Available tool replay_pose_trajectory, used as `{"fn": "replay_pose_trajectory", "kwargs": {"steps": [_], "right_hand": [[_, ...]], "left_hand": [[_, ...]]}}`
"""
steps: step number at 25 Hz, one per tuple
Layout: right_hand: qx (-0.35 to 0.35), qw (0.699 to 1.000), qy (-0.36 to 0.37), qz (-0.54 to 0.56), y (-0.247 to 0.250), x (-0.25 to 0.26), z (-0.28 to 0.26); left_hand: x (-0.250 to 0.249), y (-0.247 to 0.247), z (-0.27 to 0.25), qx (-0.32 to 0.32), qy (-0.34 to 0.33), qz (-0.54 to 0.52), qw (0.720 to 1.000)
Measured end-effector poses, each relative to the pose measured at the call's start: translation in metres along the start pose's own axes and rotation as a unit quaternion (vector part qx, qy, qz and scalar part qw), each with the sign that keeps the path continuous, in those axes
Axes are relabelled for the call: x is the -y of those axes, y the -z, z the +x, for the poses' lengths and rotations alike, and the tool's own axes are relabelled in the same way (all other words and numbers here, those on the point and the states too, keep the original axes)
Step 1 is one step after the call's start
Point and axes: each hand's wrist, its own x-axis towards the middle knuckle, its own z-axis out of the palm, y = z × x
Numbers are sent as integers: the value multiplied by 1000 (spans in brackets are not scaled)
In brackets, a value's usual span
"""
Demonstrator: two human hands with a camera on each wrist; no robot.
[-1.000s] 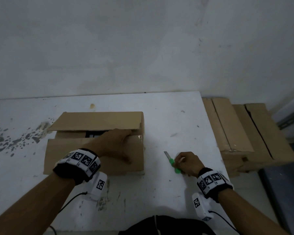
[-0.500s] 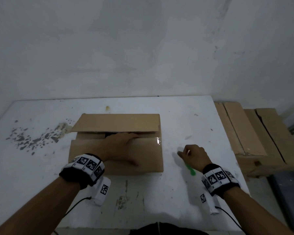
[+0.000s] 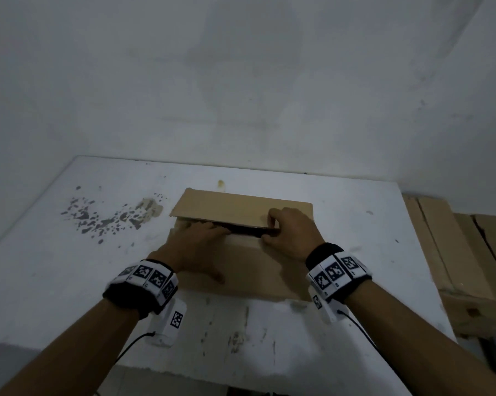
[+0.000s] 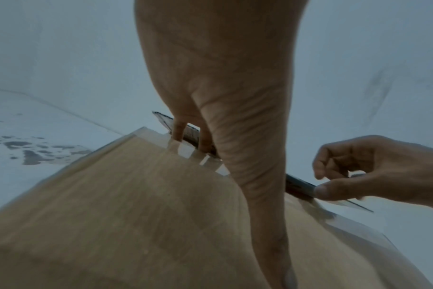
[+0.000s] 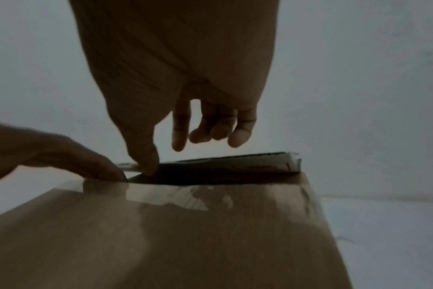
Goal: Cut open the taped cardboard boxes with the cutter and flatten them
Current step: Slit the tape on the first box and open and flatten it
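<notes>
A brown cardboard box lies on the white table, its top seam split into a dark gap. My left hand rests on the near flap, its fairly straight fingers slid into the gap. My right hand pinches the lifted far flap near its right end, thumb under the edge and fingers curled above it. Clear tape shines along the near flap's edge. The cutter is not in view.
More cardboard boxes are stacked beside the table's right edge, lower than its top. Grey stains mark the table left of the box. A bare wall rises just behind the table.
My right hand has left the green cutter on the table and moved left to the box's far flap. My left fingers have slid from the near flap into the gap.
</notes>
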Motion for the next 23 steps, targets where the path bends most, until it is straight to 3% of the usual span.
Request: {"fn": "replay_pose_trajectory", "kwargs": {"steps": [3,7,10,16,18,21,23], "right_hand": [[81,988,47,-125,-10,11,24],[156,978,53,-129,-15,12,45],[175,975,61,-124,0,13,52],[89,994,62,0,61,10,98],[20,997,32,-61,65,6,120],[-103,979,-2,-176,50,-7,147],[-103,977,-14,-185,34,-13,161]], "left_hand": [[10,-10,-4,-6,-2,25,1000],[13,-20,-7,10,15,-8,1000],[15,-21,-4,1,10,-12,1000],[16,-18,2,12,21,-13,1000],[17,-21,3,13,24,-15,1000],[18,-25,4,16,30,-19,999],[19,-26,4,16,32,-26,999]]}}
